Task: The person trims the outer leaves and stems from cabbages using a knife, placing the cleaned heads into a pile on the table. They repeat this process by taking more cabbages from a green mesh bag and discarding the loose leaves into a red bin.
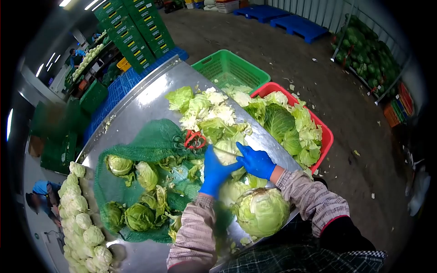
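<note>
My left hand (215, 172), in a blue glove, cups the left side of a pale green cabbage (226, 154), its thumb stretched across the near side. My right hand (256, 161), also gloved in blue, is closed at the cabbage's right side. A thin dark strip crosses the cabbage toward the right fingers; I cannot tell what it is. Close to my body, a large whole cabbage (262, 212) rests on the metal table (157, 86). Left of my hands lies an opened green mesh sack (157, 136) with several cabbages in it and a red tie (195, 139) at its edge.
Loose trimmed leaves (207, 109) cover the table beyond my hands. Along its right side stand a red crate (324, 143) full of leaves and a green crate (232, 66). Peeled cabbages (75, 204) pile up at the left edge. Stacked green crates (132, 34) rise behind.
</note>
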Action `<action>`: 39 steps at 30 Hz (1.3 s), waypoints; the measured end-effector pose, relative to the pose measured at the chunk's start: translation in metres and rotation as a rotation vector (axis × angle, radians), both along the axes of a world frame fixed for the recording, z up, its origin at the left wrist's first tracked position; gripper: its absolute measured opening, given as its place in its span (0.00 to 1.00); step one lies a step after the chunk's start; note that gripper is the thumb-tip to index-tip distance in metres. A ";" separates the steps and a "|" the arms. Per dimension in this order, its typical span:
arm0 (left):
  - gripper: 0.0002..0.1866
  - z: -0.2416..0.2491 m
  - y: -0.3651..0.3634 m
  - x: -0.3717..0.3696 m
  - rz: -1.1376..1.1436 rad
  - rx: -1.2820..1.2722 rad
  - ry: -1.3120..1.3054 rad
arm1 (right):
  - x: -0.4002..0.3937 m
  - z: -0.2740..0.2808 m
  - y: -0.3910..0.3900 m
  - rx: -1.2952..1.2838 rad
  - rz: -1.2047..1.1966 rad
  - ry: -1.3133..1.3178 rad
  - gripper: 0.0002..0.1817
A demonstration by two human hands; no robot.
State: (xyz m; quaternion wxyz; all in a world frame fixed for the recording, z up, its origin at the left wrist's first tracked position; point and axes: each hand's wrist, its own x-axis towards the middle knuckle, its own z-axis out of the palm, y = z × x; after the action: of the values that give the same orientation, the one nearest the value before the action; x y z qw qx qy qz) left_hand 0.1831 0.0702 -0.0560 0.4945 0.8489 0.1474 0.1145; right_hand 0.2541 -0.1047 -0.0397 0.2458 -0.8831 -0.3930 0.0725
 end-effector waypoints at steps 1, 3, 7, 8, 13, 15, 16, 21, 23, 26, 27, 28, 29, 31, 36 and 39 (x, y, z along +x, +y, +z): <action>0.64 -0.002 0.001 0.000 0.007 0.002 0.003 | 0.001 0.003 -0.001 -0.032 0.036 -0.050 0.28; 0.64 -0.004 -0.001 -0.001 0.027 0.047 0.021 | 0.002 0.005 0.005 -0.086 0.020 -0.038 0.26; 0.64 0.003 -0.016 -0.005 0.070 0.150 0.028 | 0.026 -0.016 0.024 -0.077 -0.027 -0.047 0.22; 0.64 0.004 -0.016 -0.009 0.078 0.161 0.019 | 0.035 -0.022 0.028 -0.046 0.003 -0.109 0.21; 0.58 -0.007 -0.007 -0.030 0.081 -0.198 -0.102 | 0.028 0.000 0.029 0.197 -0.237 0.233 0.21; 0.56 0.008 -0.007 -0.022 0.206 -0.413 -0.011 | 0.026 -0.017 0.021 0.325 -0.313 0.246 0.19; 0.55 0.013 -0.009 -0.019 0.263 -0.520 0.033 | 0.029 -0.028 0.012 0.389 -0.357 0.247 0.18; 0.53 0.003 -0.021 -0.021 0.009 -0.179 -0.146 | 0.075 -0.035 -0.053 0.120 -0.562 -0.059 0.28; 0.53 0.003 -0.035 -0.014 -0.031 -0.169 -0.184 | 0.038 0.019 -0.041 0.320 -0.301 0.030 0.37; 0.46 0.009 -0.048 -0.011 -0.063 0.169 -0.244 | 0.011 0.013 -0.032 0.214 0.002 0.117 0.26; 0.44 0.012 -0.051 -0.013 -0.053 0.181 -0.221 | 0.011 0.007 -0.034 0.262 -0.025 0.173 0.23; 0.43 0.014 -0.052 -0.015 -0.036 0.195 -0.199 | 0.016 -0.002 -0.035 0.310 -0.044 0.229 0.20; 0.42 0.015 -0.050 -0.016 -0.039 0.188 -0.160 | 0.022 -0.011 -0.035 0.359 -0.058 0.284 0.17; 0.45 0.018 -0.046 -0.021 -0.051 0.125 -0.125 | 0.035 -0.022 -0.043 0.333 -0.192 0.367 0.17; 0.49 0.022 -0.046 -0.025 -0.050 0.191 -0.040 | -0.004 0.019 -0.029 0.435 -0.063 -0.030 0.14; 0.52 0.023 -0.047 -0.020 -0.049 0.232 -0.022 | 0.005 -0.008 -0.028 0.462 -0.148 0.032 0.12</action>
State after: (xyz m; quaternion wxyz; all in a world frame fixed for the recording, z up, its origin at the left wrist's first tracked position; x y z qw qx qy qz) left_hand 0.1630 0.0227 -0.0326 0.3973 0.9024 0.1072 0.1278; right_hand 0.2593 -0.1332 -0.0475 0.4523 -0.8285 -0.3292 -0.0236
